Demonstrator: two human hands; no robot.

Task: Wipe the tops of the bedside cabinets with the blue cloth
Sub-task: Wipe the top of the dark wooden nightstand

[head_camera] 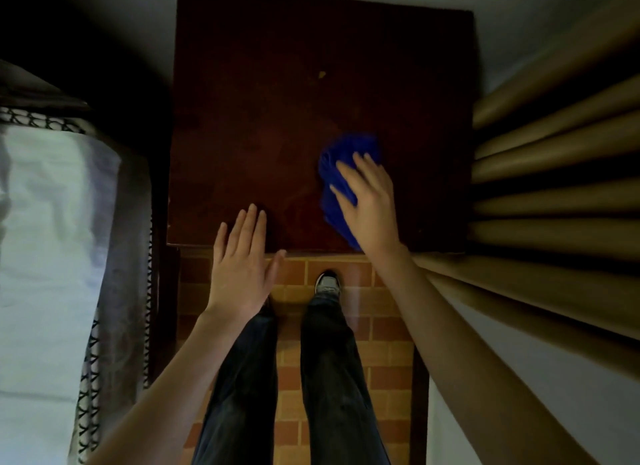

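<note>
Wiping is under way: the right hand [372,205] presses flat, fingers spread, on the blue cloth [341,173] at the lower right of the cabinet top [277,101]. The left hand [242,260] hovers open at the front edge (holding nothing). Next, likely, sweeps toward the unwiped upper left.

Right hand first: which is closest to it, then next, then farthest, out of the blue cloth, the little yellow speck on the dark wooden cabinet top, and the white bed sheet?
From the right hand:
1. Crumpled blue cloth, directly under its fingers, touching.
2. Small yellow speck, farther back on the dark wooden cabinet top.
3. White bed sheet, far off at the left side.
</note>
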